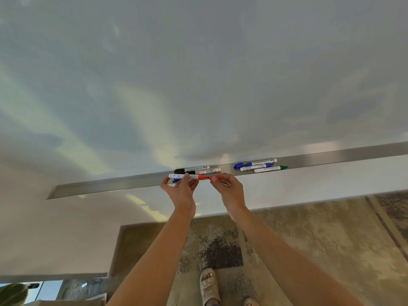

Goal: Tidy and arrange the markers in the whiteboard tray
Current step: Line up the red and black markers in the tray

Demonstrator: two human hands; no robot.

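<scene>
A long metal whiteboard tray [110,186] runs across the view below the whiteboard. My left hand [181,191] grips a white-barrelled red marker [189,176], held level just above the tray with its tip bare. My right hand [227,188] pinches the red cap [213,178] a little to the right of that tip. Behind my hands, two black-capped markers [194,170] lie in the tray, and a blue one [176,179] peeks out under the red marker. Farther right lie two blue markers [254,164] and a green marker [270,169].
The whiteboard [198,74] fills the upper view. Below the tray is a white wall [309,184], then a patterned rug [309,239]. My sandalled feet [209,286] stand on the rug. A plant leaf [13,293] shows at bottom left.
</scene>
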